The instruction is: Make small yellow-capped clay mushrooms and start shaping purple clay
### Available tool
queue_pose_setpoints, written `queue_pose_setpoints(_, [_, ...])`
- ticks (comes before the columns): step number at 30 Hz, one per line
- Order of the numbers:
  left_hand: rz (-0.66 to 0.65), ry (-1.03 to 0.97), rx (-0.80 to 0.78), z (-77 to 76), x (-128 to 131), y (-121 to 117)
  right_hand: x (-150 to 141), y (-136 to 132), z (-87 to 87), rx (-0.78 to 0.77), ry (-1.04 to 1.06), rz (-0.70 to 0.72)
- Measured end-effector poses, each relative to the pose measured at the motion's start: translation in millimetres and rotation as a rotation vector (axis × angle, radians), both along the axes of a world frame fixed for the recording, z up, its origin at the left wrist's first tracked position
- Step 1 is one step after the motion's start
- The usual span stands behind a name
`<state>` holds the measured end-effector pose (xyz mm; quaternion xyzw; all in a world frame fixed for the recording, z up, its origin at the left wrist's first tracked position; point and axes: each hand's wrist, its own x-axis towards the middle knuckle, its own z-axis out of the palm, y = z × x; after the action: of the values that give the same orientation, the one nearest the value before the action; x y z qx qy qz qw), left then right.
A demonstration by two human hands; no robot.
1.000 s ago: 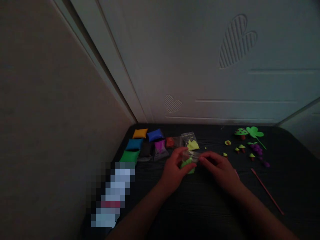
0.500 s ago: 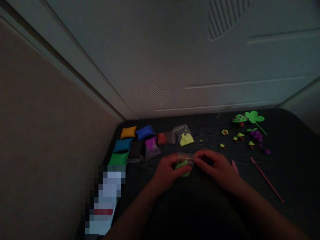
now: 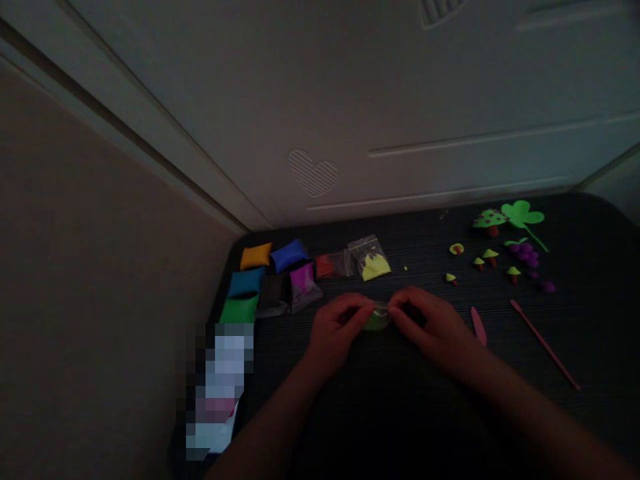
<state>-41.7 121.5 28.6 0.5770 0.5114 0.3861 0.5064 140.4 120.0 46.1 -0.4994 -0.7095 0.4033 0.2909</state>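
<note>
Both hands meet over the middle of a dark table (image 3: 400, 413). My left hand (image 3: 334, 330) and my right hand (image 3: 430, 327) pinch a small clear bag of light green clay (image 3: 377, 317) between their fingertips, low over the tabletop. The fingers of both hands are curled closed on the bag. Just beyond it lies an opened bag of yellow clay (image 3: 373, 261).
Packets of clay in orange (image 3: 255, 255), blue (image 3: 289, 254), teal, green, black, purple and red lie at the back left. Small clay mushrooms (image 3: 490, 255), a green clover (image 3: 523, 215) and purple grapes (image 3: 525, 252) sit at the right. Two pink modelling tools (image 3: 544, 343) lie by my right hand. A white panelled door stands behind.
The view has tilted downward, so everything sits higher in frame. Both hands have kept hold of the green clay bag, which is now more bunched up and hidden between the fingers.
</note>
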Motion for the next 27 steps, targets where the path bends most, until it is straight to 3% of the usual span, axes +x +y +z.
queue_pose_setpoints(19, [-0.088, 0.105, 0.045, 3.2, 3.6, -3.1, -3.8, -3.2, -0.7, 0.101, -0.052, 0.067])
queue_pose_setpoints(27, [-0.034, 0.13, 0.125, 3.9, 4.4, -1.9, -5.1, -3.3, -1.7, 0.098, -0.058, 0.024])
